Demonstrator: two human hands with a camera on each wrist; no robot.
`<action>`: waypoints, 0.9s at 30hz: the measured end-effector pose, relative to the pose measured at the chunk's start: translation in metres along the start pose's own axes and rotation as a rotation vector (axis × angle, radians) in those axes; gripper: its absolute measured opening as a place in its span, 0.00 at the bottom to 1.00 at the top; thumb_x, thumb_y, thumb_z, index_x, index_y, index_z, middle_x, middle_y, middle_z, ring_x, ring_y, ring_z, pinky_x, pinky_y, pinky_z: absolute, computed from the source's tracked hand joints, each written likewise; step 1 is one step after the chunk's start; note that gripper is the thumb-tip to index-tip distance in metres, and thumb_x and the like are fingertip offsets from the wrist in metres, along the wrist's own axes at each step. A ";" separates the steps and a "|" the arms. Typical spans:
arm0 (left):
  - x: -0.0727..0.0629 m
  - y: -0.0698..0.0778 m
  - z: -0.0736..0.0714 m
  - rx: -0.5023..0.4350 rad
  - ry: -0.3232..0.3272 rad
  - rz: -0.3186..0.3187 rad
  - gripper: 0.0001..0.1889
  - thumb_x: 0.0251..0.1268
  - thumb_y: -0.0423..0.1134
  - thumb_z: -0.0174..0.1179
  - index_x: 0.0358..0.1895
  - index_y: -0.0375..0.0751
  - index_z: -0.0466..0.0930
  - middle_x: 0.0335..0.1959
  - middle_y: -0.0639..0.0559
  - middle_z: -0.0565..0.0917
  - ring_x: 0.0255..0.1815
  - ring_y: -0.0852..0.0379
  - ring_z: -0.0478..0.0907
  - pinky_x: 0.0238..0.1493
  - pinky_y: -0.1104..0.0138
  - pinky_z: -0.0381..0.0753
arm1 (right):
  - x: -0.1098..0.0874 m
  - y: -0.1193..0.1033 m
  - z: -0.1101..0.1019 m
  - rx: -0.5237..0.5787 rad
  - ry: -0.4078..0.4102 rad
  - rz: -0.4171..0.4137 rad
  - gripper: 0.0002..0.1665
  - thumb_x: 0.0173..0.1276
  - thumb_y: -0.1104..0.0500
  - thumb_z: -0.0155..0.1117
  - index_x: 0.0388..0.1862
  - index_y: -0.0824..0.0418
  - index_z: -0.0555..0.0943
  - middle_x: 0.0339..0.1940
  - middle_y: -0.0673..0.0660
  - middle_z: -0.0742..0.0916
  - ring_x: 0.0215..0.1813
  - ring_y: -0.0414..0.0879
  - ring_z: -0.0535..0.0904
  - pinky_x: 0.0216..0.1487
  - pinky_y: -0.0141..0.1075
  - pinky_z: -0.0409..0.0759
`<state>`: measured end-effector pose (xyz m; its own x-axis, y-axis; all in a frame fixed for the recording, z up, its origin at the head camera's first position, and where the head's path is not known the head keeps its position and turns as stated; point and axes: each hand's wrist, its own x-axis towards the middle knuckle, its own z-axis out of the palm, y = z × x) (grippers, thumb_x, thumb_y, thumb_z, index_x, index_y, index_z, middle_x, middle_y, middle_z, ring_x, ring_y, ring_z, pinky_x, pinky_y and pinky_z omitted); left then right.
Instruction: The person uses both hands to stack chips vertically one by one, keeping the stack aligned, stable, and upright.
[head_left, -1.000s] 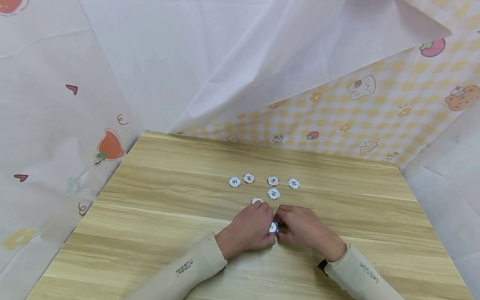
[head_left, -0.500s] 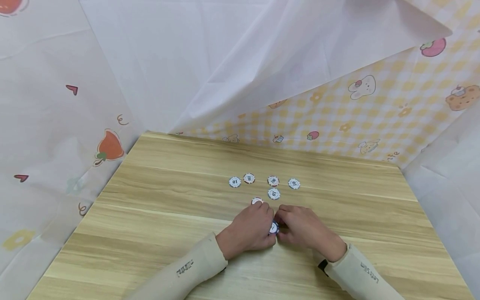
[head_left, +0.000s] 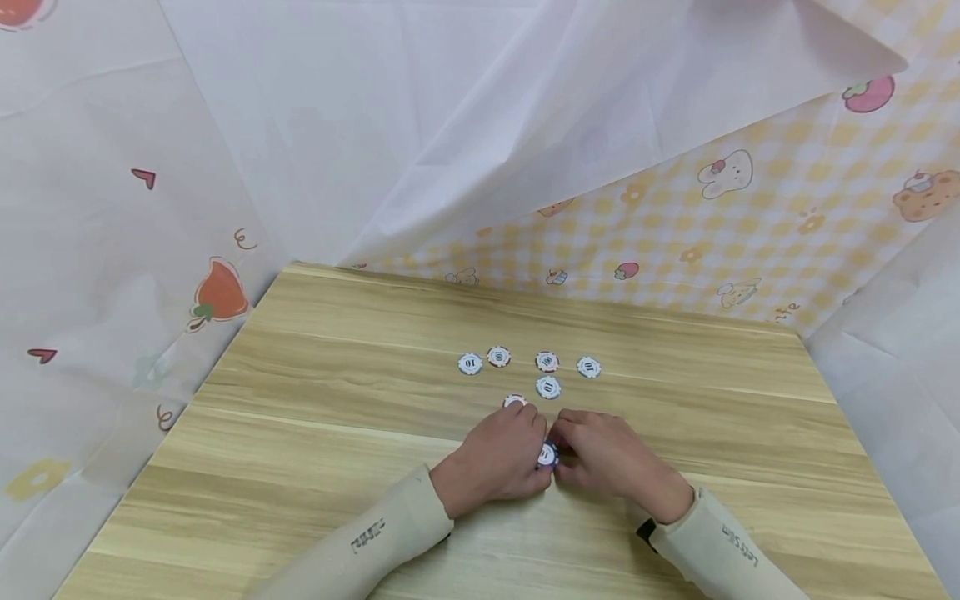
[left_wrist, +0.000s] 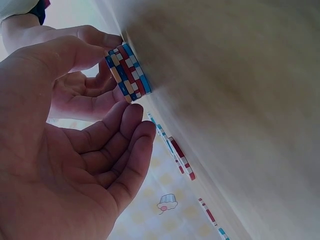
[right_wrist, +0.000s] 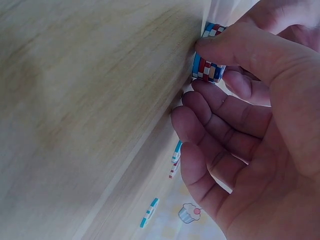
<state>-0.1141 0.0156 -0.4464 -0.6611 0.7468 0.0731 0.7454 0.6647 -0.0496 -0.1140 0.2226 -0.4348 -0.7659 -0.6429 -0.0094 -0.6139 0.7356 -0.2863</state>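
Note:
A short stack of poker chips, a dark blue one on top, stands on the table between my two hands. Blue, red and light blue edges show in the stack in the left wrist view. My left hand pinches it from the left with thumb and fingertips, the other fingers curled. From the right, my right hand holds the same stack, its thumb against the chip edges in the right wrist view. A red-edged chip lies just beyond the left knuckles, partly hidden by them.
Farther back on the wooden table lie several flat chips: a 10 chip and a 100 chip at left, another 100 chip, a 10 chip before it, and one more 10 chip at right. Printed cloth hangs behind.
The print on the stack's top chip looks slightly turned. Both hands and the loose chips keep their places.

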 end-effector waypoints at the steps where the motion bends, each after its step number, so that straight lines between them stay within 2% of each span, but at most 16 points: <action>1: 0.000 0.000 0.000 -0.001 -0.004 0.000 0.22 0.71 0.60 0.66 0.44 0.41 0.85 0.37 0.52 0.82 0.38 0.56 0.75 0.43 0.67 0.76 | 0.000 0.000 0.000 0.001 0.000 0.001 0.12 0.60 0.60 0.80 0.41 0.54 0.88 0.38 0.44 0.86 0.36 0.37 0.79 0.36 0.40 0.82; 9: -0.001 -0.006 -0.003 -0.027 -0.016 0.004 0.24 0.76 0.60 0.62 0.45 0.40 0.86 0.38 0.52 0.83 0.41 0.56 0.76 0.51 0.65 0.77 | 0.000 -0.001 -0.001 0.012 -0.010 0.009 0.11 0.61 0.59 0.81 0.41 0.53 0.87 0.38 0.43 0.85 0.36 0.36 0.79 0.36 0.39 0.81; 13: -0.002 -0.010 -0.004 -0.053 -0.005 0.004 0.21 0.77 0.57 0.61 0.41 0.40 0.85 0.36 0.51 0.82 0.40 0.55 0.75 0.49 0.65 0.77 | 0.000 -0.001 -0.002 0.015 -0.014 0.011 0.11 0.62 0.59 0.81 0.41 0.53 0.87 0.37 0.43 0.85 0.36 0.36 0.79 0.36 0.39 0.81; 17: -0.003 -0.014 -0.005 -0.075 0.003 -0.010 0.20 0.79 0.54 0.60 0.42 0.38 0.85 0.36 0.50 0.81 0.39 0.55 0.75 0.47 0.65 0.78 | 0.000 -0.001 -0.001 0.017 -0.019 0.018 0.11 0.62 0.59 0.81 0.41 0.53 0.88 0.38 0.43 0.85 0.36 0.36 0.78 0.36 0.38 0.81; 27: -0.002 -0.023 -0.007 -0.028 0.019 -0.022 0.20 0.81 0.51 0.58 0.49 0.34 0.86 0.44 0.46 0.84 0.45 0.51 0.78 0.55 0.62 0.79 | 0.000 0.000 0.000 0.015 0.001 0.004 0.11 0.60 0.59 0.81 0.40 0.53 0.88 0.37 0.42 0.85 0.35 0.35 0.78 0.34 0.37 0.80</action>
<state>-0.1295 -0.0019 -0.4380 -0.6760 0.7310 0.0929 0.7328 0.6802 -0.0203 -0.1136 0.2226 -0.4346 -0.7686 -0.6397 -0.0098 -0.6079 0.7349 -0.3006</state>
